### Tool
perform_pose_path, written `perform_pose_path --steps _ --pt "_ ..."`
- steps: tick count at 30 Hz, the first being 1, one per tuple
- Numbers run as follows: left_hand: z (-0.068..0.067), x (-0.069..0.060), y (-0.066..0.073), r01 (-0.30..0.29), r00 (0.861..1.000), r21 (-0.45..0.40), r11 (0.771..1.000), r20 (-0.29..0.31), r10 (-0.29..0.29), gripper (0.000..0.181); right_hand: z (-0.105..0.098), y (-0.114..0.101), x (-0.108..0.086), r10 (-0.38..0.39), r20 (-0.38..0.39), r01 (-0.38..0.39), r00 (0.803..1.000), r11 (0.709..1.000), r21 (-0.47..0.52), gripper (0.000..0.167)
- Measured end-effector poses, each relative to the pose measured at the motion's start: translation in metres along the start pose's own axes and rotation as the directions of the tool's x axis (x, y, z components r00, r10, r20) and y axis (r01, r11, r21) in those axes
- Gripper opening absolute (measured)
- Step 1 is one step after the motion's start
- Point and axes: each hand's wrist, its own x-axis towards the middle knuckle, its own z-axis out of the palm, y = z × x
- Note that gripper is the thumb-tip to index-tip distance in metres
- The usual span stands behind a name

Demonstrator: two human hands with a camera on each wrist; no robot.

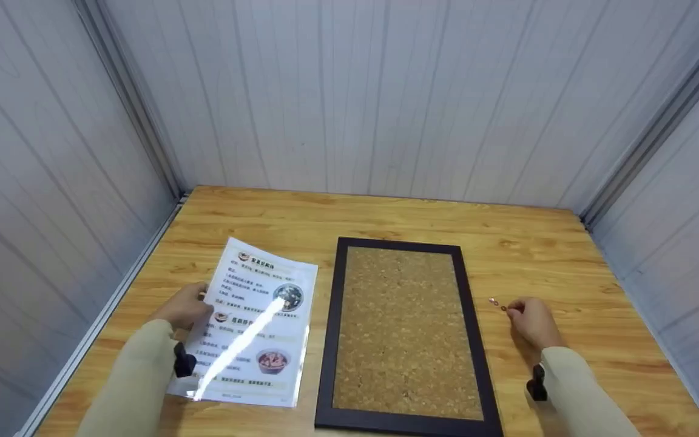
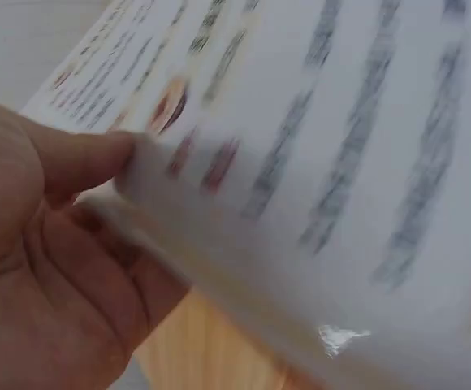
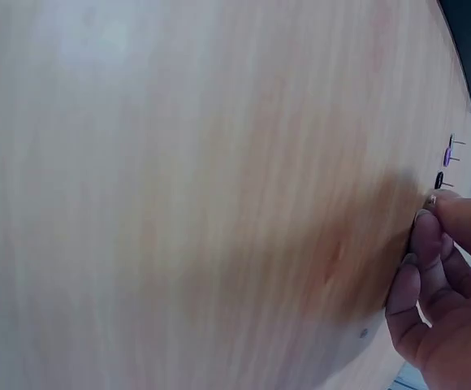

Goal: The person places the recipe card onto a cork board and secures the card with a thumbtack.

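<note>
Pale panel walls [image 1: 349, 103] stand behind and at both sides of my wood-grain bench [image 1: 264, 209]. Near the middle of this bench lies the cork board [image 1: 404, 328], flat, in its dark frame [image 1: 329, 352]. It is placed between my two arms, I would say so that either side can reach it equally.

At the left of the board, apart from it, is the laminated recipe sheet [image 1: 249, 331], printed with two dishes and their pictures. My left hand [image 1: 185, 306] grasps it by the left edge, thumb above and fingers beneath, and this edge is lifted from the bench. Probably I hold only the border because the printing then remains mostly uncovered (the glossy surface also throws back a strong stripe of light).

At the right of the board, my right hand [image 1: 533, 321] is low over the bench, thumb and forefinger pinching one small shiny thumbtack [image 3: 432, 201]. Only the fingertips serve here, I think because so tiny a thing gives no place for a full grip. Beside it wait a black thumbtack [image 3: 439, 180], a purple thumbtack [image 3: 448, 157] and a pale thumbtack [image 3: 451, 142], in a row with points upward, seemingly because their flat heads sit steadily.
</note>
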Motion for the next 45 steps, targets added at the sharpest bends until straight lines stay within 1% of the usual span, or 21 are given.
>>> perform_pose_path --steps 2,4,7,10,12,15,17,19,20,21,24,28,31,33,34,36,39,40,41,42,45 --pt "-0.008 -0.006 0.003 -0.021 0.999 -0.017 1.000 0.031 0.022 0.037 -0.001 0.000 0.001 0.009 -0.005 -0.009 1.000 1.000 -0.003 0.018" --pt "-0.015 -0.011 0.005 -0.039 0.998 -0.059 0.997 0.049 0.042 0.035 -0.001 0.000 0.002 0.018 -0.009 -0.018 1.000 1.000 -0.003 0.017" --pt "-0.025 -0.013 0.009 -0.060 0.995 -0.132 0.989 0.070 0.069 0.038 -0.001 0.003 -0.003 0.051 -0.023 -0.051 0.998 0.999 -0.001 0.017" --pt "-0.033 -0.013 0.015 -0.088 0.992 -0.211 0.974 0.068 0.104 0.045 -0.002 0.007 -0.009 0.072 -0.045 -0.072 0.996 0.997 -0.002 0.018" --pt "-0.036 -0.012 0.019 -0.114 0.990 -0.265 0.957 0.053 0.133 0.047 -0.002 0.008 -0.012 0.072 -0.067 -0.072 0.995 0.997 0.005 0.020" --pt "-0.038 -0.012 0.028 -0.150 0.986 -0.335 0.930 0.022 0.166 0.051 -0.007 0.009 -0.016 0.032 -0.103 -0.031 0.994 0.999 0.011 0.021" --pt "-0.036 -0.011 0.035 -0.166 0.982 -0.383 0.909 0.017 0.187 0.050 -0.009 0.008 -0.018 0.014 -0.111 -0.010 0.994 0.999 0.041 0.022" --pt "-0.030 -0.009 0.043 -0.178 0.978 -0.431 0.884 0.025 0.208 0.050 -0.010 0.007 -0.021 0.011 -0.104 -0.004 0.994 0.997 0.074 0.022" --pt "-0.025 -0.006 0.046 -0.182 0.974 -0.462 0.868 0.035 0.223 0.049 -0.010 0.006 -0.022 0.016 -0.096 -0.007 0.995 0.996 0.090 0.021" --pt "-0.018 -0.004 0.050 -0.185 0.972 -0.482 0.856 0.042 0.233 0.048 -0.011 0.005 -0.023 0.018 -0.085 -0.009 0.996 0.995 0.099 0.021" --pt "0.014 0.005 0.058 -0.189 0.963 -0.541 0.820 0.060 0.261 0.045 -0.014 0.002 -0.025 -0.014 -0.074 0.022 0.997 0.994 0.104 0.018" --pt "0.064 0.009 0.066 -0.205 0.960 -0.573 0.793 0.040 0.276 0.042 -0.013 -0.006 -0.024 -0.103 -0.076 0.112 0.992 0.985 0.133 0.015" --pt "0.103 0.013 0.077 -0.223 0.955 -0.583 0.781 0.030 0.295 0.043 -0.009 -0.015 -0.026 -0.118 -0.075 0.131 0.990 0.971 0.199 0.017" --pt "0.126 0.016 0.085 -0.222 0.951 -0.591 0.775 0.044 0.306 0.043 -0.005 -0.024 -0.030 -0.124 -0.059 0.135 0.991 0.957 0.256 0.019" --pt "0.136 0.017 0.090 -0.206 0.953 -0.591 0.780 0.059 0.297 0.042 -0.004 -0.029 -0.031 -0.127 -0.044 0.135 0.991 0.950 0.282 0.021" --pt "0.153 0.018 0.099 -0.172 0.960 -0.573 0.801 0.084 0.266 0.039 0.000 -0.039 -0.034 -0.134 -0.014 0.131 0.991 0.935 0.329 0.023" --pt "0.170 0.020 0.108 -0.130 0.965 -0.538 0.833 0.122 0.230 0.035 0.006 -0.054 -0.038 -0.149 0.019 0.132 0.989 0.923 0.362 0.025" --pt "0.175 0.020 0.110 -0.127 0.965 -0.522 0.843 0.131 0.227 0.034 0.008 -0.059 -0.039 -0.155 0.024 0.135 0.988 0.921 0.364 0.024" --pt "0.179 0.020 0.111 -0.129 0.963 -0.511 0.850 0.141 0.230 0.034 0.011 -0.062 -0.041 -0.162 0.030 0.140 0.986 0.922 0.361 0.023" --pt "0.183 0.019 0.112 -0.135 0.959 -0.508 0.851 0.150 0.242 0.035 0.014 -0.066 -0.043 -0.175 0.040 0.149 0.984 0.923 0.355 0.021" --pt "0.194 0.018 0.111 -0.167 0.946 -0.487 0.857 0.166 0.279 0.038 0.021 -0.075 -0.048 -0.230 0.112 0.177 0.967 0.918 0.356 0.018"
